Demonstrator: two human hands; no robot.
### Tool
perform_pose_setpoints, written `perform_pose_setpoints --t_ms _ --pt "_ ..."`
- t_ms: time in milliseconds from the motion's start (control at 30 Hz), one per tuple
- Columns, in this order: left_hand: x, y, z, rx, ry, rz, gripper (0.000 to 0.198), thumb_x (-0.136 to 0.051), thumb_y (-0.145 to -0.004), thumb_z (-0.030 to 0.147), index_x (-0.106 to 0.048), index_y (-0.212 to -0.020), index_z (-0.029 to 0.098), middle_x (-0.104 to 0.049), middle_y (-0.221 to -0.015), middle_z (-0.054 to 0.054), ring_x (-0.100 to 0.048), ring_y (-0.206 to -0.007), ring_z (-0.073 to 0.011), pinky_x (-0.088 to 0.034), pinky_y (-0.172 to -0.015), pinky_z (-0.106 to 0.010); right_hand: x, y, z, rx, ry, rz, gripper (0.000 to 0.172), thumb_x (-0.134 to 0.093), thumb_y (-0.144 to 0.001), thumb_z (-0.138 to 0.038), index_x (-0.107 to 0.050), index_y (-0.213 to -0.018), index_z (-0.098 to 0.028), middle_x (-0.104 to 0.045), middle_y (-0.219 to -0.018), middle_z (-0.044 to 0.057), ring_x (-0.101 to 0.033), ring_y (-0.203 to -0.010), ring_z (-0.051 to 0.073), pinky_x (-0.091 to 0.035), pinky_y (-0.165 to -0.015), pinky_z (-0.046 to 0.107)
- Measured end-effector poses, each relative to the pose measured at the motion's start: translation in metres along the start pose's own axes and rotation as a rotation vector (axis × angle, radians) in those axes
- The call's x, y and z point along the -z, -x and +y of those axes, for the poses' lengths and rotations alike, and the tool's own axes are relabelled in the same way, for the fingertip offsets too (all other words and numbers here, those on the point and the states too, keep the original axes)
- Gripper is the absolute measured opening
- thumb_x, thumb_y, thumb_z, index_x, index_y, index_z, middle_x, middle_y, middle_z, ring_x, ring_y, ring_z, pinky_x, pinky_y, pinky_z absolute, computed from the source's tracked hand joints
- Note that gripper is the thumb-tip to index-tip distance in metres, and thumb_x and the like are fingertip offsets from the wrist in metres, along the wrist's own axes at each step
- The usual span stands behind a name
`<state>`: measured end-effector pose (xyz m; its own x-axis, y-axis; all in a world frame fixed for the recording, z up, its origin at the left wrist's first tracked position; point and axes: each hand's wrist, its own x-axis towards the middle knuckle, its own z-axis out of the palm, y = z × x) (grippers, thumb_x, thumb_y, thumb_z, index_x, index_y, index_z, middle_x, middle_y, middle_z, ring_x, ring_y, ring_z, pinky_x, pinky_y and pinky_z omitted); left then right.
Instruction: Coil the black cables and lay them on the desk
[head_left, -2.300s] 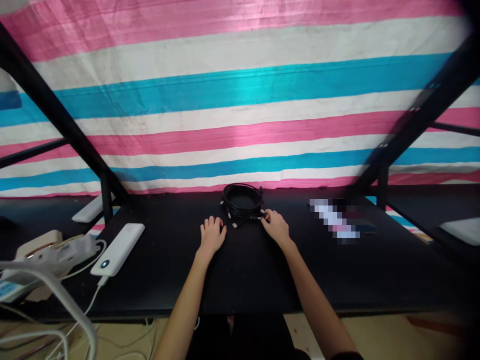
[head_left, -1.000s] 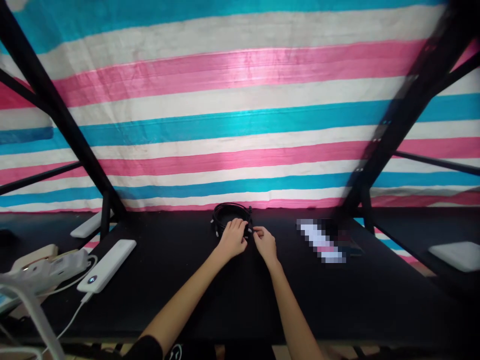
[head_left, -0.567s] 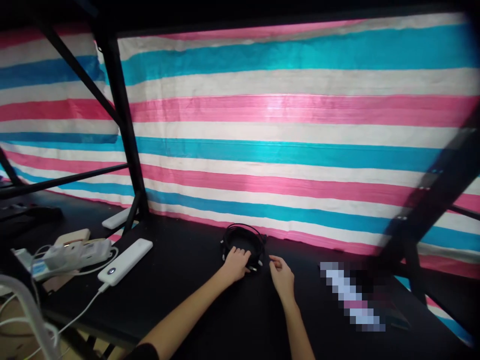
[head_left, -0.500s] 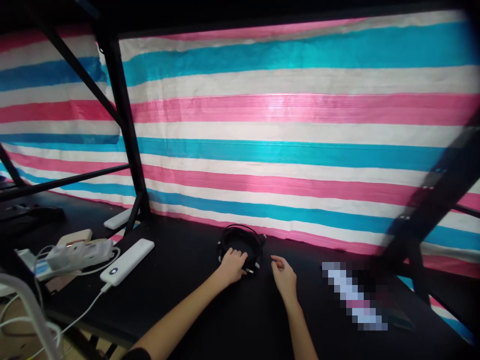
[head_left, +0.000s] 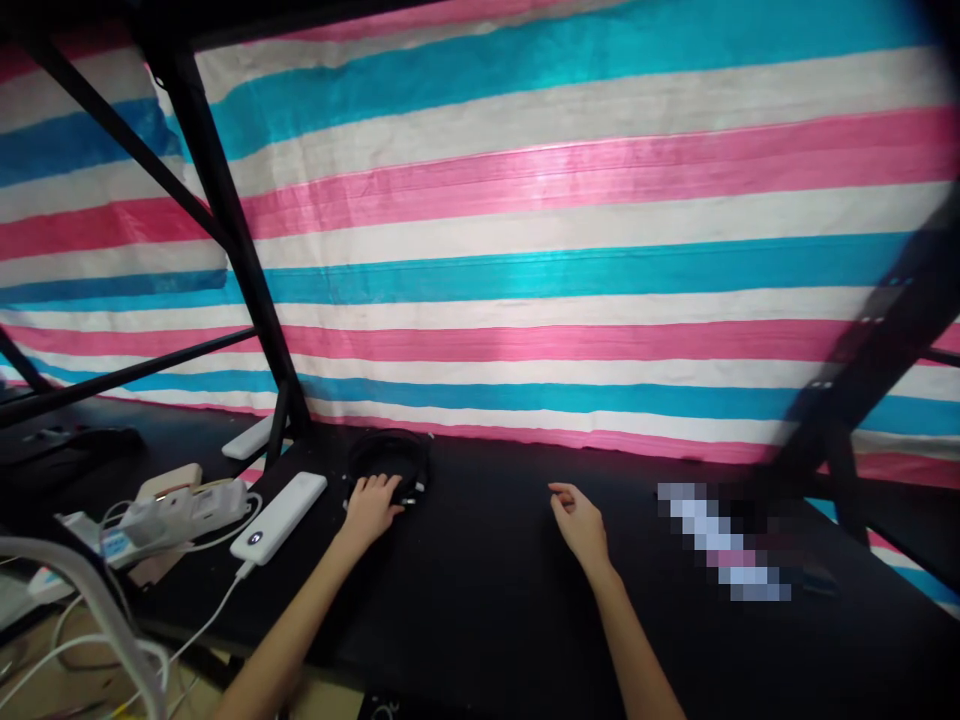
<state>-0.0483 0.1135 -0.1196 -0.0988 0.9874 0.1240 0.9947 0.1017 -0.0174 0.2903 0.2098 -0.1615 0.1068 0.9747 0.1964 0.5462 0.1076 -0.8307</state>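
Observation:
My left hand (head_left: 373, 510) is closed on a coil of black cables (head_left: 390, 437) at the back of the black tabletop, left of the middle. Several small pale cable ends stick out around the coil, and the palm covers part of it. To the right, apart from the coil, my right hand (head_left: 583, 525) hovers or rests just over the table; I cannot tell whether it touches. Its fingers are loosely bent, with a small gap to the thumb, and nothing shows in them.
A white power bank (head_left: 279, 517) with a plugged-in white cable lies at the left, beside a crowded power strip (head_left: 187, 515). Black metal posts (head_left: 240, 240) stand before a striped sheet (head_left: 562, 260). A blurred-out patch (head_left: 720, 545) covers something at the right.
My left hand has shifted left along the table with the cable coil, nearer the power bank. My right hand stays about where it was, and the view has tilted a little.

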Motion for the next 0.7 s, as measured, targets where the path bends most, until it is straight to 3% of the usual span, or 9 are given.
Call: perform_pose_setpoints --t_ms 133,233,367,500,600,700 --pt "-0.004 -0.01 -0.031 0.106 -0.03 0.091 0.046 -0.055 -0.083 0.023 -0.051 -0.129 0.022 -0.06 -0.118 -0.012 -0.05 -0.114 -0.0283 -0.028 -0.101 -0.041 0.003 0.002 -0.002 -0.04 0.046 0.021 0.034 -0.047 -0.073 -0.036 -0.066 -0.097 -0.021 -0.067 -0.08 0.002 -0.062 -0.07 0.019 -0.041 -0.062 0.029" --pt "-0.007 -0.013 -0.042 0.164 -0.028 0.148 0.048 -0.05 -0.083 0.017 -0.049 -0.132 0.02 -0.057 -0.123 -0.014 -0.046 -0.12 -0.0284 -0.024 -0.104 -0.042 0.003 0.002 -0.002 -0.044 0.053 0.014 0.032 -0.048 -0.073 -0.034 -0.067 -0.096 -0.022 -0.067 -0.079 0.001 -0.061 -0.068 0.018 -0.041 -0.062 0.028" --pt "-0.005 -0.015 -0.039 0.202 0.015 0.186 0.056 -0.048 -0.077 0.009 -0.048 -0.133 0.019 -0.055 -0.128 -0.013 -0.042 -0.126 -0.0266 -0.025 -0.105 -0.04 0.002 0.002 -0.004 -0.038 0.045 0.007 0.03 -0.049 -0.073 -0.033 -0.067 -0.094 -0.022 -0.067 -0.077 0.0 -0.06 -0.066 0.017 -0.04 -0.06 0.027" --pt "0.003 -0.028 -0.029 0.194 0.08 0.185 0.046 -0.049 -0.083 0.021 -0.051 -0.129 0.02 -0.057 -0.127 -0.009 -0.048 -0.12 -0.0218 -0.03 -0.103 -0.035 0.003 0.002 -0.007 -0.036 0.037 0.011 0.03 -0.049 -0.072 -0.033 -0.067 -0.093 -0.021 -0.067 -0.077 0.001 -0.06 -0.067 0.017 -0.04 -0.059 0.027" --pt "0.007 -0.042 -0.028 0.217 0.109 0.153 0.035 -0.045 -0.091 0.033 -0.056 -0.121 0.017 -0.06 -0.12 -0.01 -0.051 -0.115 -0.0228 -0.032 -0.102 -0.041 0.002 0.002 -0.008 -0.022 0.03 0.0 0.031 -0.048 -0.072 -0.033 -0.067 -0.093 -0.021 -0.066 -0.076 0.001 -0.06 -0.066 0.017 -0.041 -0.06 0.027" --pt "0.005 -0.053 -0.034 0.251 0.145 0.076 0.035 -0.051 -0.09 0.04 -0.059 -0.111 0.014 -0.061 -0.112 -0.01 -0.057 -0.105 -0.0236 -0.041 -0.094 -0.048 0.002 0.003 -0.008 -0.002 0.029 -0.009 0.033 -0.047 -0.073 -0.034 -0.067 -0.094 -0.02 -0.066 -0.077 0.002 -0.06 -0.065 0.017 -0.042 -0.061 0.027"
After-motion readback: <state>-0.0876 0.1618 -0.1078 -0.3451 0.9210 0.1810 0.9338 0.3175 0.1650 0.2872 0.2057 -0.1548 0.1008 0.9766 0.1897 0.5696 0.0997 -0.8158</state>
